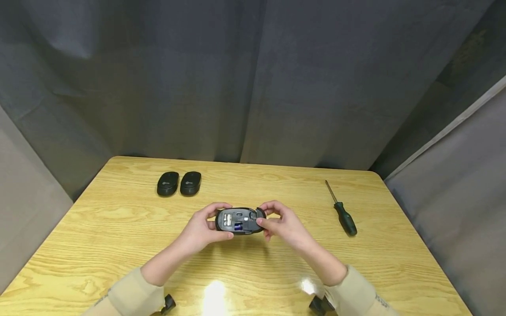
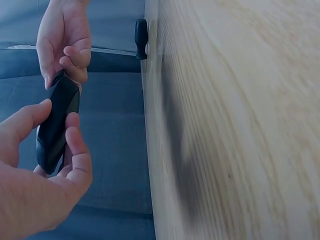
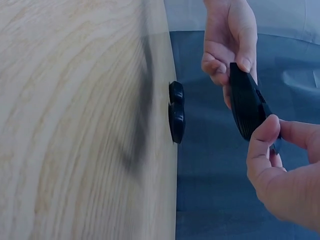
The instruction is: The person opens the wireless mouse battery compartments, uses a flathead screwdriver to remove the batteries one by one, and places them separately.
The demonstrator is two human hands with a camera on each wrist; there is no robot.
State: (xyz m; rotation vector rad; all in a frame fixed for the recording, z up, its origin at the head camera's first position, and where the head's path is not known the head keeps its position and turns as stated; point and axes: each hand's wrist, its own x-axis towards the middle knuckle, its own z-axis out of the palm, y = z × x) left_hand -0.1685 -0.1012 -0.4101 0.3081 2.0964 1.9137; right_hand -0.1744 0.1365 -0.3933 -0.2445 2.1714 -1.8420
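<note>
A black computer mouse (image 1: 233, 216) is held above the table with its underside facing up. A blue battery (image 1: 238, 226) and a pale label show on that underside. My left hand (image 1: 199, 228) grips the mouse's left end, thumb along the near edge and fingers at the far edge. At the other end, my right hand (image 1: 282, 224) pinches the mouse with thumb and fingers, where a dark piece (image 1: 260, 213) stands up from the body. In the right wrist view, the mouse (image 3: 245, 102) slants between both hands, its ribbed side showing.
Two more black mice (image 1: 168, 183) (image 1: 190, 183) sit side by side at the back left of the wooden table (image 1: 118, 237). A screwdriver with a dark green handle (image 1: 345, 218) lies on the right, its tip pointing away. Grey curtains (image 1: 253, 87) hang behind the table.
</note>
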